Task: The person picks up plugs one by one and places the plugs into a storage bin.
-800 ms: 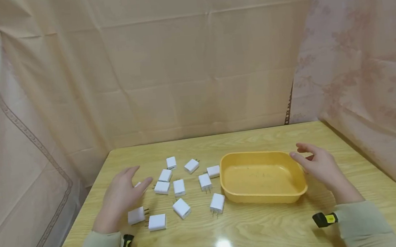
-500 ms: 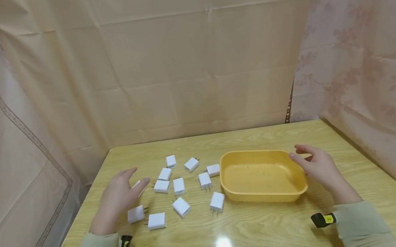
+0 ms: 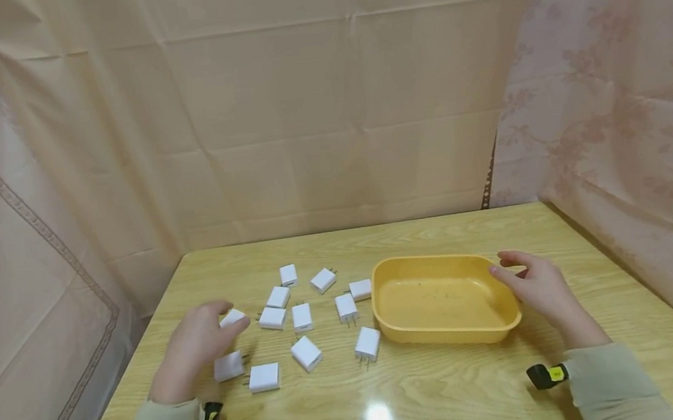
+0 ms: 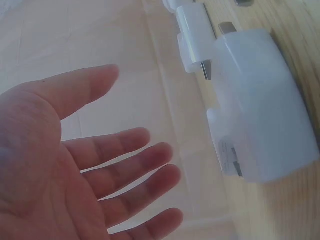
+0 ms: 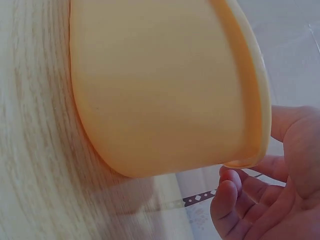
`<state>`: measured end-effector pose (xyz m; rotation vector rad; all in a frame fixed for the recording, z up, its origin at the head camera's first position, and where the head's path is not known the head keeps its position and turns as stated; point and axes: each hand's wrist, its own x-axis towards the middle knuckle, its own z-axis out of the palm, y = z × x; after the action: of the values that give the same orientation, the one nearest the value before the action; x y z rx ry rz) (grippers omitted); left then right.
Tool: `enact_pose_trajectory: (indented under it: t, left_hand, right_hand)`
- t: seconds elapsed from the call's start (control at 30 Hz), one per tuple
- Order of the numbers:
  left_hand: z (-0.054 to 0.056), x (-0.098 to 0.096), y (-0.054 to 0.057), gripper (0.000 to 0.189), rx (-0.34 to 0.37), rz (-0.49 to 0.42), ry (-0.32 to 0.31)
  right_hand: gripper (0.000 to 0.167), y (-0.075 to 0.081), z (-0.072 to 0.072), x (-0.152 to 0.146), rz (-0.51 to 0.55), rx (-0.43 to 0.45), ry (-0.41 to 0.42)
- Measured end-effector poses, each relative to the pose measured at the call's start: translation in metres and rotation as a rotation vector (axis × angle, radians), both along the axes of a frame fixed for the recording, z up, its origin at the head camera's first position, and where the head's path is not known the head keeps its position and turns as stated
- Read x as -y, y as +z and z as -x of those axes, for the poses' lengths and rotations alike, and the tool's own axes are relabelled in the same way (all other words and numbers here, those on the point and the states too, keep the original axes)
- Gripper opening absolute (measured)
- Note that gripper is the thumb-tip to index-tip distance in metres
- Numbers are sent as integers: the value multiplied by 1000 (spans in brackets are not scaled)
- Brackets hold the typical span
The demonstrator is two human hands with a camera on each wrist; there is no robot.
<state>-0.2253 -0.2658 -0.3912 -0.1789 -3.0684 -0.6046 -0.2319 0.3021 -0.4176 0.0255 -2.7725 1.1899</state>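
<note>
My left hand (image 3: 199,344) hovers at the left side of the table, fingers loosely bent, thumb apart, palm empty. Just beyond its fingertips lies a white USB wall charger (image 3: 233,316), partly covered by the hand in the head view. Another charger (image 3: 228,366) lies beside the wrist. In the left wrist view, a charger (image 4: 265,105) looms large to the right of the fingers. My right hand (image 3: 538,288) holds the right end of a yellow plastic basin (image 3: 448,336), thumb over the rim and fingers curled outside it, as the right wrist view shows.
Several more white chargers (image 3: 302,317) with metal prongs lie scattered across the table (image 3: 454,389), left of the basin. One charger (image 3: 360,289) sits right by the basin's left wall. Beige cloth (image 3: 325,101) hangs behind the table, with patterned cloth on the right.
My left hand has sunk slightly and moved a little left, uncovering more of the charger by its fingertips. My right hand stays at the basin's rim, and the basin has hardly moved.
</note>
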Motion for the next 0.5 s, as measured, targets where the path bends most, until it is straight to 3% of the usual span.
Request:
enact_pose_trajectory:
  t: [0.27,0.5]
  left_hand:
    - [0,5,-5,47,61,56,-30]
    - [-1,7,-6,42,164,81,-2]
  right_hand:
    - [68,-3,1,2,-10,0,2]
    - [68,-6,2,2,-20,21,7]
